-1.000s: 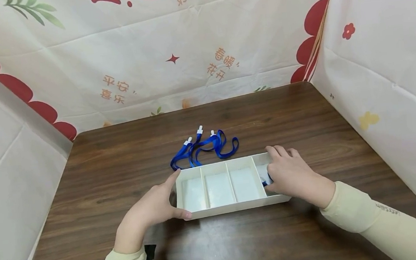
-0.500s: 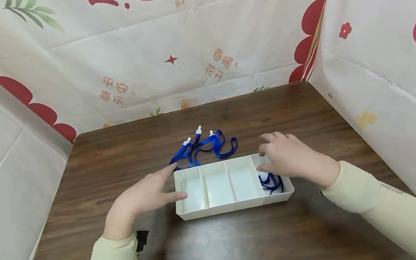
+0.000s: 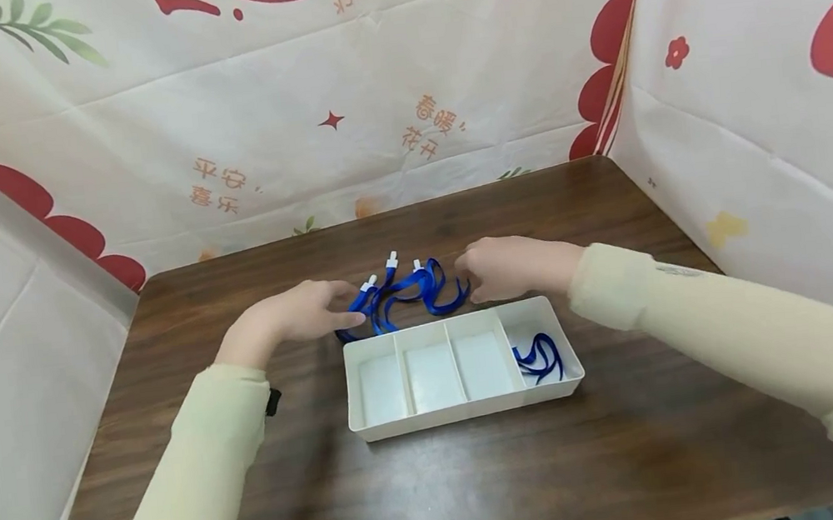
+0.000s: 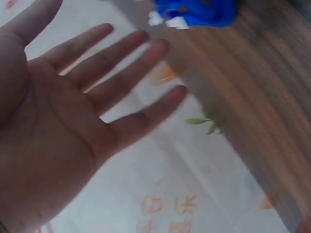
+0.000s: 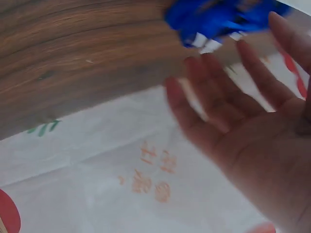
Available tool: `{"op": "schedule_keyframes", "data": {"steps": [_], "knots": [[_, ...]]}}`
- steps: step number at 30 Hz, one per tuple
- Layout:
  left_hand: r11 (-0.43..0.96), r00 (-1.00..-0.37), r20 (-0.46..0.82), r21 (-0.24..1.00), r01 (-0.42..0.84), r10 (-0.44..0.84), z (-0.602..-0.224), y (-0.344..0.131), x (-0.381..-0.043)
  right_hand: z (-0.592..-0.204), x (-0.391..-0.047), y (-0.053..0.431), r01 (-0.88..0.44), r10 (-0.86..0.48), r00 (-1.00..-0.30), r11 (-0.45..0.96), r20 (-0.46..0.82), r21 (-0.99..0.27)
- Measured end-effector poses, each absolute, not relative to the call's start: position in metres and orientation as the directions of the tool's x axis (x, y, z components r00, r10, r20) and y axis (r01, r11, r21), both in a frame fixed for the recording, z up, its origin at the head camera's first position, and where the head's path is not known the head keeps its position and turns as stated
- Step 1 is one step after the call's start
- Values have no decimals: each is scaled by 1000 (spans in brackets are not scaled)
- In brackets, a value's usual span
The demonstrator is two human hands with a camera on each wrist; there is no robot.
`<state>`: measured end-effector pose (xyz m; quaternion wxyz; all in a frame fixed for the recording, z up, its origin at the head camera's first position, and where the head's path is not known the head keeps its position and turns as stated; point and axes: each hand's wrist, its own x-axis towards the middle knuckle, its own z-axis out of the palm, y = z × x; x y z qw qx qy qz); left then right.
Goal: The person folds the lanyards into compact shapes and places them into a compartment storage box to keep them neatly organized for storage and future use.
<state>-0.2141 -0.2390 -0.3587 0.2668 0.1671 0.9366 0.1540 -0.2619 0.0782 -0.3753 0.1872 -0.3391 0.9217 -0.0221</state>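
Observation:
Several blue lanyards point(image 3: 427, 294) with white plastic clips lie in a loose pile on the table behind the box. My left hand point(image 3: 299, 311) hovers at the pile's left end, its fingers spread and holding nothing in the left wrist view. At the pile's right end is my right hand point(image 3: 502, 268), palm empty and fingers loosely extended in the right wrist view. In front of both hands stands a white divided box point(image 3: 469, 412). A coiled blue lanyard point(image 3: 542, 357) lies in its rightmost compartment; the other compartments hold nothing.
The box sits on a dark wood-grain table point(image 3: 438, 484). A printed white cloth point(image 3: 280, 97) hangs behind the table, and a white cloth wall point(image 3: 769, 92) rises along the right side.
My right hand has left the box's right compartment, uncovering the lanyard there, and moved left and back to the pile. My left hand has let go of the box and moved back towards the lanyards.

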Motion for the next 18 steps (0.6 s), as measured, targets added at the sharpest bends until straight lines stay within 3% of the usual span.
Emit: {"op": "schedule_keyframes", "data": {"steps": [5,10,13,18], "knots": [[868,-777,-444,428,252,445,-383,-233,-242,-401,-290,59,-745,-699,-575,662,-425,-82],[852,-723,-475,417,318,502,-404,-219,-257,-415,-299,48,-839,-746,-504,542,-435,41],[861,-718,-490,391,326,495,-411,-218,-261,-419,-303,51,-852,-760,-499,519,-416,75],[879,-746,-485,377,292,456,-409,-224,-261,-419,-315,75,-812,-721,-562,575,-406,101]]}}
